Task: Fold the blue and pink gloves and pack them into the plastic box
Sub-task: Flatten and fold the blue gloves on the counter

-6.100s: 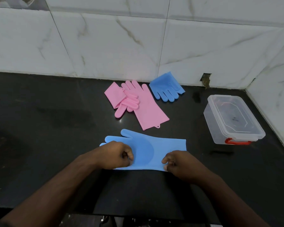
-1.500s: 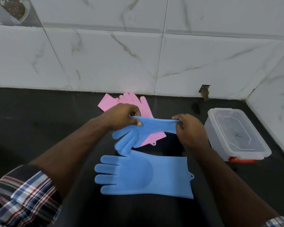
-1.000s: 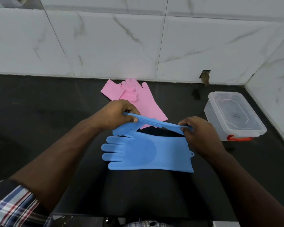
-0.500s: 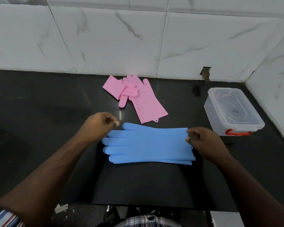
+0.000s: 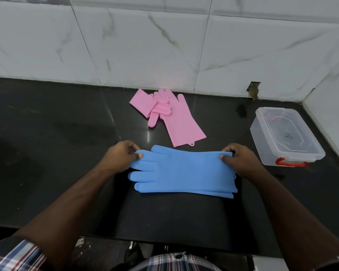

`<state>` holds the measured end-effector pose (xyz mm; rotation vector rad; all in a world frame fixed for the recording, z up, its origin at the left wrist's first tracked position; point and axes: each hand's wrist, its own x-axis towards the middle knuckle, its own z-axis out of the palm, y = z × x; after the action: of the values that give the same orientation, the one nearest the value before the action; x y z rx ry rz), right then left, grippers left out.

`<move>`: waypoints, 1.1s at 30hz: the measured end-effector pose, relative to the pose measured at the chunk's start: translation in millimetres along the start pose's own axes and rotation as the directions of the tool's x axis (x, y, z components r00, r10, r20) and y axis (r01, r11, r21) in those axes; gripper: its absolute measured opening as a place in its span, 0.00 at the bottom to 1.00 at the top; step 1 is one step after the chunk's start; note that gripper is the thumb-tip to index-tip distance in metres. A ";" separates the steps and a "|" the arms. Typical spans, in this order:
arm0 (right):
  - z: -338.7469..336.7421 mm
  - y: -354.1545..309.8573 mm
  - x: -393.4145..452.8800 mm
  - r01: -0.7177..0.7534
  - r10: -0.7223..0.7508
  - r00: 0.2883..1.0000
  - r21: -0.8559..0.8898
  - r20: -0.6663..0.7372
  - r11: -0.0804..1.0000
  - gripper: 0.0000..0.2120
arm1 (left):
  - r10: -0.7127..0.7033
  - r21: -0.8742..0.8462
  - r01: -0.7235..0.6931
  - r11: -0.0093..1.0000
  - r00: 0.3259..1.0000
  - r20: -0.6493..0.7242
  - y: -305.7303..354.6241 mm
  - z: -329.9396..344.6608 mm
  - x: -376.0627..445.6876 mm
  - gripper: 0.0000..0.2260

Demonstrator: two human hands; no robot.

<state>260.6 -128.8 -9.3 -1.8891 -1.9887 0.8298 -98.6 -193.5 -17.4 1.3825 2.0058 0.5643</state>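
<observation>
The clear plastic box [image 5: 286, 133] sits at the right of the black table [image 5: 47, 143] near the tiled corner, lid on with a red latch, and I can't make out anything inside. The blue gloves [image 5: 184, 171] are stacked flat in the middle. Left hand [image 5: 119, 155] fingers pinch the glove fingertips, right hand [image 5: 241, 159] fingers pinch the cuff end. The pink gloves [image 5: 174, 118] lie behind, well apart from the box.

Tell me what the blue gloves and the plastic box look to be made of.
Blue gloves: likely silicone or rubber, matte; they lie limp and flat, stacked, edges pinched by the left hand and right hand.
Plastic box: clear rigid plastic, slightly glossy; the counter shows through it, with a red latch.
</observation>
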 end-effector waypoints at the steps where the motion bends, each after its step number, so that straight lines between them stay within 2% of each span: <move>1: 0.1 -0.3 0.6 -0.013 0.013 1.000 0.040 0.002 0.999 0.05 | 0.005 -0.030 -0.005 1.000 1.000 -0.012 -0.1 -0.8 1.2 0.04; 4: 0.8 -2.2 0.3 0.012 -0.004 0.998 0.119 -0.070 0.993 0.05 | 0.015 -0.102 -0.020 0.995 0.998 -0.054 1.1 -4.6 7.0 0.04; 6: 0.7 -3.5 0.7 0.026 -0.012 0.994 0.137 -0.104 0.990 0.05 | 0.007 -0.064 -0.012 0.998 0.997 -0.077 1.3 -6.6 11.6 0.04; 9: 2.2 -3.5 -1.2 -0.003 0.002 0.999 -0.017 -0.036 1.000 0.21 | 0.081 0.131 -0.061 0.989 0.985 -0.154 3.0 -6.4 9.9 0.12; 11: 2.5 -3.0 -6.8 0.034 -0.039 0.997 -0.086 -0.060 0.996 0.22 | 0.225 0.164 -0.201 0.966 0.964 -0.143 10.5 -4.7 -1.6 0.13; 13: 2.1 -3.7 -15.5 0.116 -0.118 0.993 -0.105 -0.016 0.988 0.13 | 0.339 0.132 -0.337 0.932 0.941 0.004 14.0 -0.3 -16.4 0.09; 16: 5.2 -7.2 -28.9 0.207 -0.171 0.957 -0.136 0.233 0.969 0.08 | 0.384 0.178 -0.439 0.880 0.881 0.275 8.3 7.6 -30.1 0.10; 18: 9.1 -8.8 -32.0 0.231 -0.158 0.931 -0.195 0.330 0.953 0.11 | 0.400 0.293 -0.506 0.811 0.846 0.353 2.1 10.9 -32.1 0.19; 20: 12.8 -7.3 -30.6 0.248 -0.147 0.926 -0.267 0.347 0.931 0.11 | 0.446 0.384 -0.569 0.727 0.817 0.365 -1.2 13.1 -32.6 0.22; 22: 15.6 -5.3 -30.7 0.271 -0.159 0.928 -0.317 0.337 0.909 0.10 | 0.502 0.402 -0.601 0.690 0.799 0.332 -1.7 12.0 -33.0 0.15; 25: 16.8 -4.1 -36.0 0.279 -0.197 0.944 -0.320 0.266 0.906 0.08 | 0.546 0.367 -0.611 0.701 0.792 0.273 -1.0 7.0 -30.5 0.07; 27: 17.4 -3.3 -42.3 0.288 -0.252 0.956 -0.293 0.152 0.912 0.07 | 0.578 0.345 -0.621 0.704 0.783 0.230 0.9 1.3 -29.1 0.07; 30: 16.7 -4.4 -54.3 0.338 -0.355 0.935 -0.271 -0.014 0.901 0.05 | 0.619 0.349 -0.633 0.692 0.768 0.165 4.9 -9.5 -28.4 0.11; 33: 22.9 -2.8 -66.8 0.375 -0.385 0.923 -0.262 0.012 0.889 0.05 | 0.613 0.360 -0.626 0.692 0.773 0.166 -0.8 -12.9 -31.1 0.10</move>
<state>252.7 -198.9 -13.6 -1.5325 -2.4290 0.4359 -100.4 -222.8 -0.9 2.3495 1.6365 0.4102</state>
